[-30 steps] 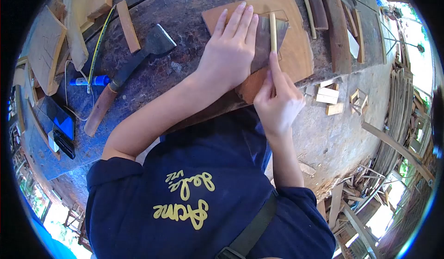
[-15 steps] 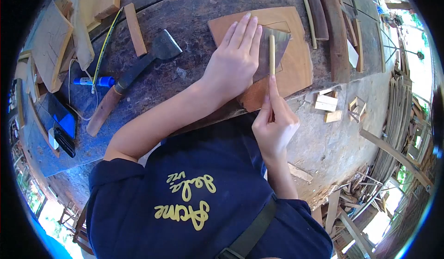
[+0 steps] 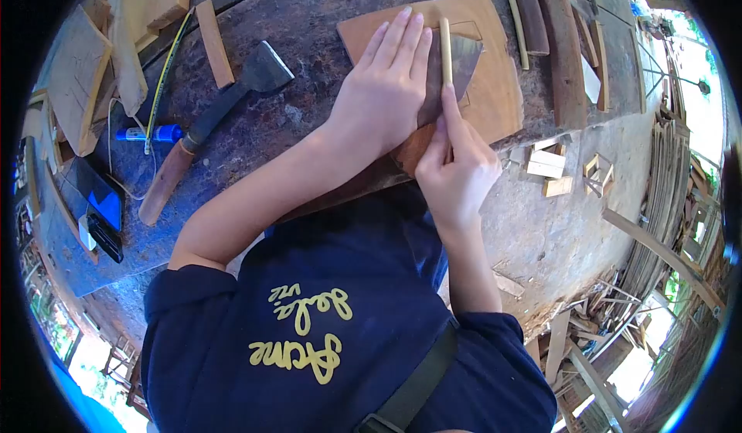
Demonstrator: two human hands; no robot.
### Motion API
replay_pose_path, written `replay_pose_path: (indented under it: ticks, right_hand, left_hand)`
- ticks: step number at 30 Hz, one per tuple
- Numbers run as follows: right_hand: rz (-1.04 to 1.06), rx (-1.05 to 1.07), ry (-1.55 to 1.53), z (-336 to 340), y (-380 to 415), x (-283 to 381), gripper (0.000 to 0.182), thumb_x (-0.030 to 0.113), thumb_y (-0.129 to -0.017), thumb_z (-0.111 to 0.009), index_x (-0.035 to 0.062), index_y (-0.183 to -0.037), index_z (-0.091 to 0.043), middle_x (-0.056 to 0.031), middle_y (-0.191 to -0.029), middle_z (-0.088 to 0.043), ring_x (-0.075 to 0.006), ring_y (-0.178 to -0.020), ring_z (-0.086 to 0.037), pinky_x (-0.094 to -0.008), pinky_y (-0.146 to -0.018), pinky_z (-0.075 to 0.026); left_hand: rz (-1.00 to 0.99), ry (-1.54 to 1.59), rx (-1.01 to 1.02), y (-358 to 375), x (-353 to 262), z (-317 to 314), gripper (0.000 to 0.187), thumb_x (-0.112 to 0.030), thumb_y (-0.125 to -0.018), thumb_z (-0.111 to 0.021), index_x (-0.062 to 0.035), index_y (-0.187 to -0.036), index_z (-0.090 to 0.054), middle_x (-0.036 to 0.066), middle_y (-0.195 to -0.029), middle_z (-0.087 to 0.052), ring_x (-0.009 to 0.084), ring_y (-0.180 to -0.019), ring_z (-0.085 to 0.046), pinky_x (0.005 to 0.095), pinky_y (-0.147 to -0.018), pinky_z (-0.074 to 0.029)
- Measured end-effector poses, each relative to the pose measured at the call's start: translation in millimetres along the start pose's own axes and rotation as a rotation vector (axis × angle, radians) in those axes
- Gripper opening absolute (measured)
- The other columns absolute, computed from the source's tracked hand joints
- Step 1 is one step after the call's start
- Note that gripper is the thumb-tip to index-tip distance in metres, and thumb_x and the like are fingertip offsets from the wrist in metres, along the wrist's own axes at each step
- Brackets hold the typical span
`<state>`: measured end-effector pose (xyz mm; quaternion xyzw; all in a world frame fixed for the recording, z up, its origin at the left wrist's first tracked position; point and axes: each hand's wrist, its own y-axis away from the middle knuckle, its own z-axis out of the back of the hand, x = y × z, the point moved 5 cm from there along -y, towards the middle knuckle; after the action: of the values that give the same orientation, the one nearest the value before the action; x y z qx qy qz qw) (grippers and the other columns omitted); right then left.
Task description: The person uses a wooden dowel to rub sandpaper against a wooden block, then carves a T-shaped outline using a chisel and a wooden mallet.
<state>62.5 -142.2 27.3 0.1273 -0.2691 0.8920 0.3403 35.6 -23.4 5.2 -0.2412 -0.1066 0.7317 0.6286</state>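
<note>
My left hand (image 3: 382, 93) lies flat with its fingers stretched out, on a dark grey flat sheet (image 3: 466, 56) and the brown wooden board (image 3: 495, 85) beneath it. Thin drawn lines show on the board near the sheet's far end. In my right hand (image 3: 460, 151) is a slim pale stick (image 3: 446, 50), pinched at its near end with the index finger stretched along it. The stick lies over the sheet, just right of my left fingers, and points away from me. Its far tip is blurred. My left palm hides part of the sheet.
On the worn workbench (image 3: 309, 23), a wood-handled tool with a broad blade (image 3: 267, 69) lies left of the board. Further left are a blue marker (image 3: 154, 134), a yellow measuring tape (image 3: 166, 73), a phone (image 3: 104, 236) and wood pieces (image 3: 77, 85). Tool handles (image 3: 529, 15) lie right.
My right hand has slid the stick away from me along the sheet, and its tip is now nearer the board's far edge. My left hand keeps pressing in place.
</note>
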Motion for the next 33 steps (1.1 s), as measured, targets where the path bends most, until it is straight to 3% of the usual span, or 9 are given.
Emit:
replay_pose_path:
  ticks: [3, 8, 10, 15, 17, 24, 26, 30, 33]
  right_hand:
    - [-0.060, 0.098, -0.011, 16.0, 18.0, 4.4, 0.051, -0.001, -0.078, -0.062, 0.0028, -0.129, -0.064, -0.0073, -0.062, -0.056, -0.0235, -0.047, -0.057, -0.0364, -0.046, -0.046]
    - [0.003, 0.062, -0.006, 7.0, 8.8, 3.1, 0.057, -0.002, -0.077, -0.061, 0.0019, -0.134, -0.059, -0.0085, -0.063, -0.057, -0.0230, -0.047, -0.057, -0.0357, -0.046, -0.046]
    - [-0.036, 0.046, -0.001, 5.9, 2.3, 6.4, 0.059, -0.003, -0.077, -0.061, 0.0013, -0.135, -0.058, -0.0088, -0.063, -0.058, -0.0231, -0.047, -0.058, -0.0352, -0.046, -0.047]
    - [-0.080, 0.083, -0.021, 8.9, 15.5, 2.4, 0.061, -0.001, -0.076, -0.060, 0.0006, -0.137, -0.056, -0.0087, -0.065, -0.059, -0.0245, -0.048, -0.059, -0.0369, -0.047, -0.048]
    - [0.014, 0.033, 0.071, 2.8, 2.3, 6.0, 0.065, -0.002, -0.075, -0.060, -0.0004, -0.139, -0.053, -0.0086, -0.063, -0.059, -0.0241, -0.047, -0.058, -0.0361, -0.047, -0.048]
    - [-0.088, 0.129, 0.050, 9.1, 21.1, 7.0, 0.067, 0.000, -0.074, -0.060, 0.0009, -0.140, -0.052, -0.0088, -0.067, -0.061, -0.0253, -0.048, -0.058, -0.0371, -0.046, -0.047]
    - [-0.001, 0.100, 0.142, 4.3, 7.3, 9.4, 0.068, 0.001, -0.073, -0.060, -0.0002, -0.140, -0.052, -0.0084, -0.067, -0.060, -0.0244, -0.046, -0.057, -0.0364, -0.046, -0.047]
    - [-0.023, 0.139, 0.187, 9.1, 12.5, 15.2, 0.068, 0.002, -0.073, -0.060, -0.0002, -0.140, -0.052, -0.0083, -0.067, -0.061, -0.0241, -0.046, -0.058, -0.0358, -0.046, -0.047]
    - [-0.061, 0.178, 0.162, 12.3, 21.3, 11.4, 0.068, 0.002, -0.073, -0.061, 0.0007, -0.140, -0.052, -0.0081, -0.066, -0.060, -0.0240, -0.048, -0.058, -0.0358, -0.047, -0.048]
  left_hand:
    - [0.002, -0.002, -0.005, -2.1, 2.6, 3.1, 0.056, -0.013, -0.082, -0.053, 0.0134, -0.131, -0.053, 0.028, -0.140, -0.050, 0.0379, -0.139, -0.041, 0.0441, -0.115, -0.034]
    - [0.025, 0.047, -0.004, -2.0, 0.6, 1.4, 0.056, -0.012, -0.082, -0.052, 0.0138, -0.131, -0.052, 0.029, -0.140, -0.049, 0.0382, -0.139, -0.041, 0.0445, -0.116, -0.033]
    - [0.037, 0.045, 0.018, -2.8, 2.0, 3.9, 0.054, -0.008, -0.085, -0.053, 0.0116, -0.135, -0.049, 0.027, -0.144, -0.046, 0.0357, -0.141, -0.039, 0.0445, -0.117, -0.032]
    - [-0.001, -0.007, 0.012, -2.7, 1.2, 2.3, 0.056, -0.012, -0.082, -0.052, 0.0143, -0.131, -0.052, 0.029, -0.141, -0.048, 0.0382, -0.139, -0.041, 0.0454, -0.117, -0.032]
    - [0.053, 0.058, 0.006, -1.8, 1.0, 3.4, 0.054, -0.008, -0.084, -0.053, 0.0117, -0.134, -0.050, 0.026, -0.144, -0.046, 0.0354, -0.140, -0.040, 0.0445, -0.117, -0.032]
    - [0.022, 0.019, 0.035, -1.7, 1.2, 3.9, 0.055, -0.010, -0.084, -0.055, 0.0112, -0.134, -0.050, 0.027, -0.144, -0.046, 0.0353, -0.140, -0.041, 0.0442, -0.116, -0.033]
    - [0.040, 0.057, 0.021, -1.6, 2.1, 3.5, 0.055, -0.010, -0.084, -0.055, 0.0117, -0.134, -0.050, 0.028, -0.144, -0.046, 0.0364, -0.140, -0.040, 0.0442, -0.116, -0.033]
    - [0.046, 0.083, -0.004, -0.4, 2.6, 6.0, 0.055, -0.010, -0.084, -0.055, 0.0121, -0.134, -0.050, 0.029, -0.144, -0.045, 0.0370, -0.140, -0.040, 0.0442, -0.116, -0.033]
    - [-0.006, 0.029, 0.005, -0.8, 0.8, 3.5, 0.059, -0.013, -0.079, -0.055, 0.0152, -0.130, -0.052, 0.030, -0.140, -0.049, 0.0394, -0.139, -0.040, 0.0452, -0.117, -0.031]
